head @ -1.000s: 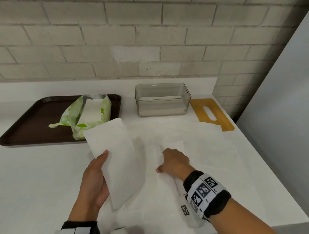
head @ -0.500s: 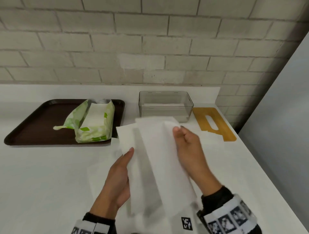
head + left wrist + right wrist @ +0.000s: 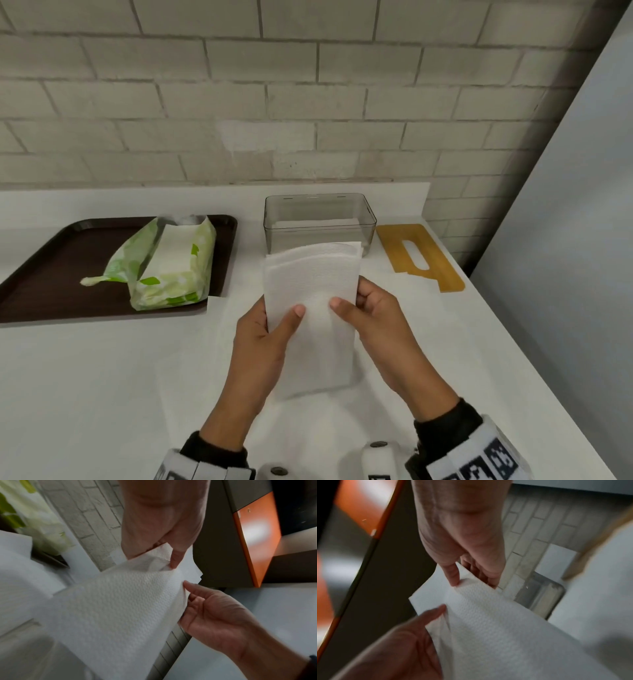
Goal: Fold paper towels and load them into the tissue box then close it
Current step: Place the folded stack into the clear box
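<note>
A stack of folded white paper towels [image 3: 311,284] is held upright above the counter in the head view. My left hand [image 3: 274,322] grips its left edge, thumb on the front. My right hand [image 3: 359,305] pinches the right edge, thumb on the front too. The left wrist view shows the left hand [image 3: 168,555] pinching the towels [image 3: 111,608], with the right hand [image 3: 214,615] at their edge. From the right wrist, the right hand [image 3: 471,574] pinches the towels [image 3: 496,622]. The clear tissue box [image 3: 318,219] stands open behind them, some paper inside. Its wooden lid [image 3: 421,257] lies flat to the right.
A dark tray [image 3: 41,267] at the left holds an opened green paper towel package [image 3: 168,263]. Loose white sheets [image 3: 411,301] lie flat on the white counter [image 3: 85,394] under and beside my hands. A brick wall runs behind; the counter's edge falls away at the right.
My right hand lifted a folded towel off the counter and brought it onto the one in my left hand. Both hands now hold the towels together as one aligned stack.
</note>
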Motion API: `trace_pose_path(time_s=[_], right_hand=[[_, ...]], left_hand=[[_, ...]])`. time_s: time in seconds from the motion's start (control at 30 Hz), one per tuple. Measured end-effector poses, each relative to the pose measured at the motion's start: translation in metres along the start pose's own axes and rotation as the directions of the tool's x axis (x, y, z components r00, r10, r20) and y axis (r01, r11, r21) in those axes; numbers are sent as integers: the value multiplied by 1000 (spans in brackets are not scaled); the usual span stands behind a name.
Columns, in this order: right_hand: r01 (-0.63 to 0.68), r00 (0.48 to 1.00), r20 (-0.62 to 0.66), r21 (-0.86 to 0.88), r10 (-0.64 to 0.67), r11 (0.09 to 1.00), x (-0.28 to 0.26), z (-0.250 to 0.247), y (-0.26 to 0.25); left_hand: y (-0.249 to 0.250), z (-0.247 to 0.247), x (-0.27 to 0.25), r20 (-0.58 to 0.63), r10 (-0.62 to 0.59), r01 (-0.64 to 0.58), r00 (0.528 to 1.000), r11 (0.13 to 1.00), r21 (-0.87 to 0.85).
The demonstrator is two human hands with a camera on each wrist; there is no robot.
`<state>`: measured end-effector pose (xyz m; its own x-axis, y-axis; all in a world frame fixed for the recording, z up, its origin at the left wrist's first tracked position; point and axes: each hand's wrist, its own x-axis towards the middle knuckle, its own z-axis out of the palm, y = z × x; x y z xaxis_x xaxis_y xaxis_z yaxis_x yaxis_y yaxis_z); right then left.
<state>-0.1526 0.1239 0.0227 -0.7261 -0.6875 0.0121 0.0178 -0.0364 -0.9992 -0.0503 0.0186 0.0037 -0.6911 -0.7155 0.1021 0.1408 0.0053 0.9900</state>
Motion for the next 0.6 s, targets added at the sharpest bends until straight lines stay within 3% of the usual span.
trace_pose_path(time_s=[0.13, 0.33, 0.47, 0.53, 0.6], right_hand=[[145, 987, -64, -49, -148, 988, 2, 0, 0], [130, 989, -60, -104, -137, 986, 3, 1, 10], [-38, 999, 19, -243, 44, 969, 3, -6, 20], [-102, 975, 133, -451, 180, 887, -2, -14, 26], [-105, 957, 179, -520, 229, 847, -5, -28, 27]], left_hand=[[5, 8, 5, -24, 119, -119, 993, 993, -10], [2, 10, 14, -23, 146, -147, 989, 989, -6], [8, 6, 18, -41, 149, -153, 988, 983, -98], [8, -4, 23, -103, 111, -130, 988, 970, -207], [7, -20, 25, -151, 91, -123, 984, 969, -217]])
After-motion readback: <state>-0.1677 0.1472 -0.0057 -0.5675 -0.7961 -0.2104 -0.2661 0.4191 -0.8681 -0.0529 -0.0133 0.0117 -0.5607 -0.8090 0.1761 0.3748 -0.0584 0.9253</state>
